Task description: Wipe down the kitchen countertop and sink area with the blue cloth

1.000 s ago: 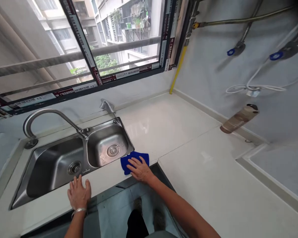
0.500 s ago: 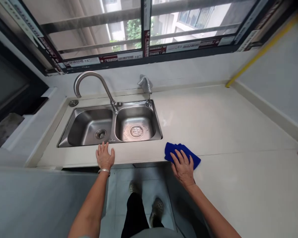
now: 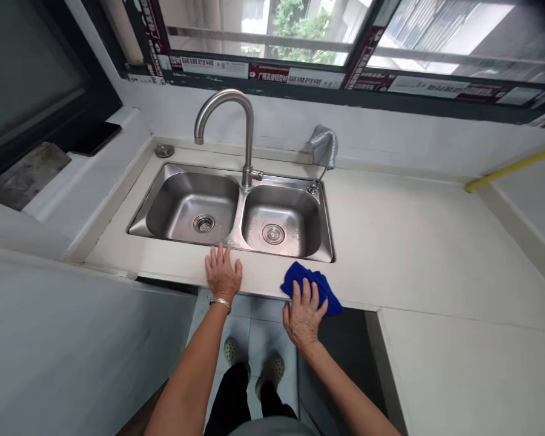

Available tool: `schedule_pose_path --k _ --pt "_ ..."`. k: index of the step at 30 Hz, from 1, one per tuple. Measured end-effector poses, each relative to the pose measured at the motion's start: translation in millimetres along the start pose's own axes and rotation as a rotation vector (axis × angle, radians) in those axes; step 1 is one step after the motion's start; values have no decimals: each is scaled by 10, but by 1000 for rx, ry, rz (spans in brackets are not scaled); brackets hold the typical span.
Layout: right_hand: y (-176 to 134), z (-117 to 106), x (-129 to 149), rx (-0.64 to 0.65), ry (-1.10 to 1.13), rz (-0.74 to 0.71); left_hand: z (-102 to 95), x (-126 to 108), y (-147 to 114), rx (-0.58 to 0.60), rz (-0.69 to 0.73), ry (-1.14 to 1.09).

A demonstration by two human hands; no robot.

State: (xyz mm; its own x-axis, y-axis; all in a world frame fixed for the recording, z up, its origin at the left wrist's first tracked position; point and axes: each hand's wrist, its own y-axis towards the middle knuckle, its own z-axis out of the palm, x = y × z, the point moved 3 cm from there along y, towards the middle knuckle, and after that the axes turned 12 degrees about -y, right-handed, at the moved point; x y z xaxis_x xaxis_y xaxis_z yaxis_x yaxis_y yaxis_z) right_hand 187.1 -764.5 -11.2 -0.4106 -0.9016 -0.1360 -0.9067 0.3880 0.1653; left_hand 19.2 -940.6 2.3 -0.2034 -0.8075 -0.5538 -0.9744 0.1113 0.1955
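A dark blue cloth (image 3: 306, 286) lies bunched on the pale counter's front edge, just before the right basin. My right hand (image 3: 303, 315) has hold of it from above, its bent fingers pressing it against the counter; part of the cloth is hidden beneath them. Left of it, my left hand (image 3: 223, 272) rests flat and open at the counter's front edge, fingers a little apart and tips close to the sink's front rim. The stainless double-basin sink (image 3: 238, 233) is set in the pale counter (image 3: 413, 242).
A curved tap (image 3: 249, 136) rises behind the basins. At the sink's back right corner stands a small fitting under a silvery wrap (image 3: 324, 145). A round metal drain cover (image 3: 164, 151) sits back left. A yellow pipe (image 3: 513, 168) runs along the right wall.
My right hand has slid the blue cloth left along the counter, closer to my left hand. The view has turned to the right. My left hand stays at the counter edge near the basins' divider.
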Motion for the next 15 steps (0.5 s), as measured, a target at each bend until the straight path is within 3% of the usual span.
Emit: schedule_pose_path --k 4,7,11,15 --pt "40 -161 757 111 65 -190 3 15 -14 36 -12 -40" --pt "73 -248 1080 167 89 -286 7 32 -26 74 -13 -72" --pt "97 -298 1032 167 78 -406 -13 94 -16 151 35 -74" --pt "72 -286 622 101 48 -562 -119 291 76 276 140 -34"
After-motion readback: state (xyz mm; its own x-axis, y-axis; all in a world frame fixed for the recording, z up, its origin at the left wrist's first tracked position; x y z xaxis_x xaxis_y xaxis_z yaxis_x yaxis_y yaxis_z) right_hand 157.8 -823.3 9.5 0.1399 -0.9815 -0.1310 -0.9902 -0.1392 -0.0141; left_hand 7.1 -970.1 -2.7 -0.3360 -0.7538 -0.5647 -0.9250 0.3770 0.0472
